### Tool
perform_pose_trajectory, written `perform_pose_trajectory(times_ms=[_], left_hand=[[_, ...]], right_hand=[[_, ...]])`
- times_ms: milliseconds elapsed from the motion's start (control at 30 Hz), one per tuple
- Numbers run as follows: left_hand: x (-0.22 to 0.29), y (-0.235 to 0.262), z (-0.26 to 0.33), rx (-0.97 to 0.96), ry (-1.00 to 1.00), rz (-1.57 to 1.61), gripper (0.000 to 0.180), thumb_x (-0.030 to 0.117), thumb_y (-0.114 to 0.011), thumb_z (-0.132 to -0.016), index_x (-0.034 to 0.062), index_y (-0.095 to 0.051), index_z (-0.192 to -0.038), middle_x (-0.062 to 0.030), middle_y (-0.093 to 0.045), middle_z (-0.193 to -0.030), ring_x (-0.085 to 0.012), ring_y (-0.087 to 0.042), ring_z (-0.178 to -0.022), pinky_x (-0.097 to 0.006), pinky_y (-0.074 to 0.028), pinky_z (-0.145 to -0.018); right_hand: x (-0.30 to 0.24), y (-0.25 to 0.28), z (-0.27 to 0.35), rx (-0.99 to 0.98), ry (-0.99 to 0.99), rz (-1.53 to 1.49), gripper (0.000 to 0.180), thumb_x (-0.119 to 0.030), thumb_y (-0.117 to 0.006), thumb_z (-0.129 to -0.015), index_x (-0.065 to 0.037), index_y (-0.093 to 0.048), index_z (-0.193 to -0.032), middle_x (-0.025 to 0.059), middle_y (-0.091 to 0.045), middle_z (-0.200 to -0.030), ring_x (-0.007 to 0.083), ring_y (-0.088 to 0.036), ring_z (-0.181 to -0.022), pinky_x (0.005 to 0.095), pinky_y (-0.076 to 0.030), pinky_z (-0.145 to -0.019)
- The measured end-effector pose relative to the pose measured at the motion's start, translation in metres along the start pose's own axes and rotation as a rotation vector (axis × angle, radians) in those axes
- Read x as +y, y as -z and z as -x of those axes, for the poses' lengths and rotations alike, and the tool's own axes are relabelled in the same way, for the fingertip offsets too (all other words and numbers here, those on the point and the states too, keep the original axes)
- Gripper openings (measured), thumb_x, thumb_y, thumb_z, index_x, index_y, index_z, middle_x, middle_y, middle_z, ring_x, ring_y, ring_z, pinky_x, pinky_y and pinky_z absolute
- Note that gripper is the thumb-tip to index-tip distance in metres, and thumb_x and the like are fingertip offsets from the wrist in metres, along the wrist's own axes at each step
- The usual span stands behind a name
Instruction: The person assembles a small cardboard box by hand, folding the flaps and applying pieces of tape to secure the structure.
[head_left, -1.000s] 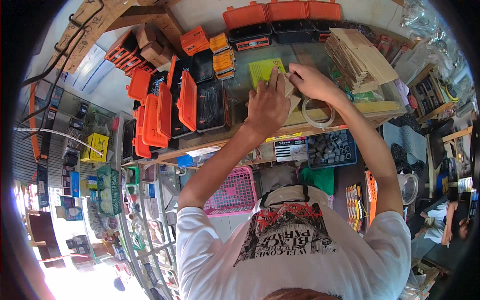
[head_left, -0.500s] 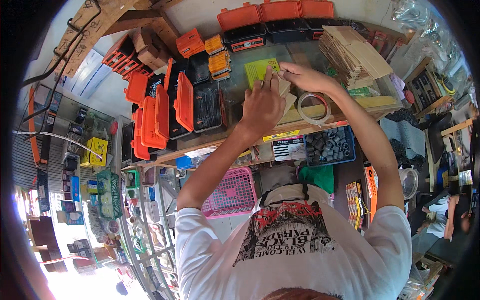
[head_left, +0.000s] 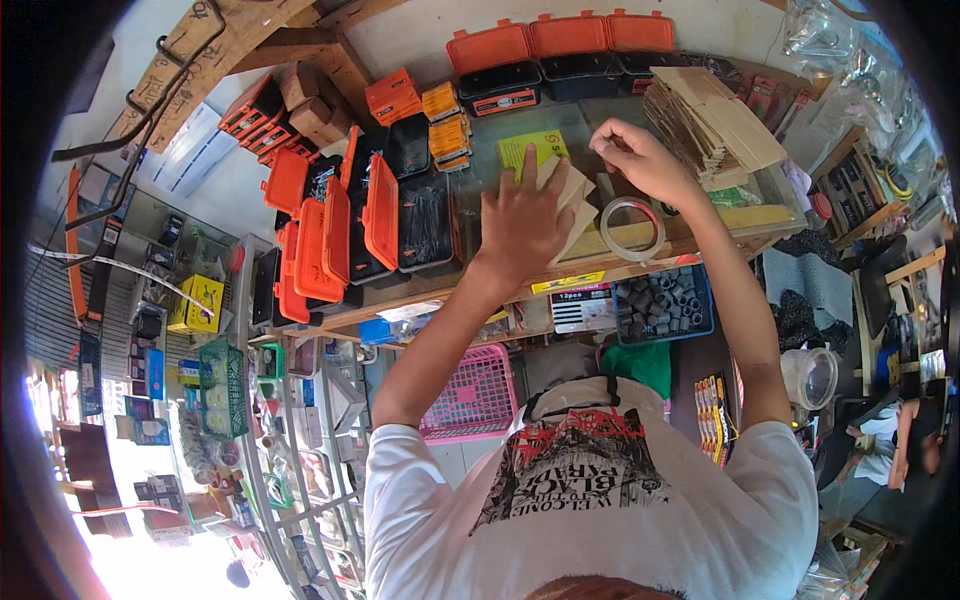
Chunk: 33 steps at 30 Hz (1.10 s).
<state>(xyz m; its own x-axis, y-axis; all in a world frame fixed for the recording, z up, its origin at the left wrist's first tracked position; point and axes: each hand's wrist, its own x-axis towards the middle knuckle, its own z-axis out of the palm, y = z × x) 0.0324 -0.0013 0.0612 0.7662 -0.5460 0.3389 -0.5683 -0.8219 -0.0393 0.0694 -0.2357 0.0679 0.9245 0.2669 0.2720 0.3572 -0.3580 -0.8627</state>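
Note:
My left hand lies with its fingers spread over a folded brown cardboard piece, pressing it to the glass counter top. Just beyond, partly under the fingertips, is a yellow-green printed sheet or packet. To the right, my right hand is raised over the counter, apart from the cardboard. Its fingers are curled in together, and whether they hold anything small is hidden. Between the hands and the counter's near edge sits a roll of clear tape.
A stack of brown cardboard pieces stands at the right. Orange-lidded black cases and small orange boxes crowd the left and back. Below the counter are a blue tray of grey fittings and a pink basket.
My right hand has let go of the cardboard piece and drawn back to the right. My left hand has flattened and spread over the piece. The view has shifted slightly.

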Motion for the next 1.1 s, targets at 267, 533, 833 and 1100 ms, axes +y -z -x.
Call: perform_pose_trajectory(times_ms=[267,533,833,1100], left_hand=[[-0.011,0.012,0.002,-0.083,0.005,0.180,0.073,0.047,-0.056,-0.097,0.0105,-0.035,-0.156,-0.0294,-0.035,-0.156,-0.0481,-0.049,-0.130,-0.058,-0.045,-0.103],[0.012,-0.014,0.070,0.439,0.271,0.414,0.072,0.018,-0.071,-0.091,-0.0013,-0.036,-0.151,-0.0296,-0.045,-0.145,-0.0467,-0.051,-0.129,-0.051,-0.044,-0.107],[0.005,-0.028,0.067,0.540,0.303,0.524,0.056,0.017,-0.079,-0.085,-0.0004,-0.056,-0.132,-0.0235,-0.064,-0.123,-0.0412,-0.066,-0.108,-0.045,-0.055,-0.090],[0.003,-0.038,0.067,0.535,0.280,0.473,0.048,0.017,-0.080,-0.083,0.0050,-0.061,-0.125,-0.0220,-0.062,-0.122,-0.0407,-0.066,-0.104,-0.047,-0.055,-0.085]], right_hand=[[-0.021,-0.019,0.022,-0.059,0.169,0.361,0.037,-0.023,-0.060,-0.102,-0.011,-0.058,-0.137,0.0099,-0.061,-0.097,0.0229,-0.060,-0.086,0.0350,-0.049,-0.081],[-0.014,-0.025,0.024,-0.073,0.335,0.720,0.052,-0.033,-0.066,-0.094,-0.018,-0.058,-0.143,0.0105,-0.068,-0.113,0.0329,-0.062,-0.108,0.0452,-0.049,-0.096],[-0.009,-0.028,0.008,-0.062,0.380,0.716,0.051,-0.027,-0.069,-0.091,-0.016,-0.061,-0.140,0.0085,-0.071,-0.110,0.0296,-0.063,-0.107,0.0424,-0.048,-0.096],[-0.006,-0.026,0.004,-0.067,0.431,0.787,0.050,-0.026,-0.069,-0.090,-0.016,-0.062,-0.138,0.0081,-0.071,-0.104,0.0292,-0.064,-0.101,0.0432,-0.049,-0.093]])
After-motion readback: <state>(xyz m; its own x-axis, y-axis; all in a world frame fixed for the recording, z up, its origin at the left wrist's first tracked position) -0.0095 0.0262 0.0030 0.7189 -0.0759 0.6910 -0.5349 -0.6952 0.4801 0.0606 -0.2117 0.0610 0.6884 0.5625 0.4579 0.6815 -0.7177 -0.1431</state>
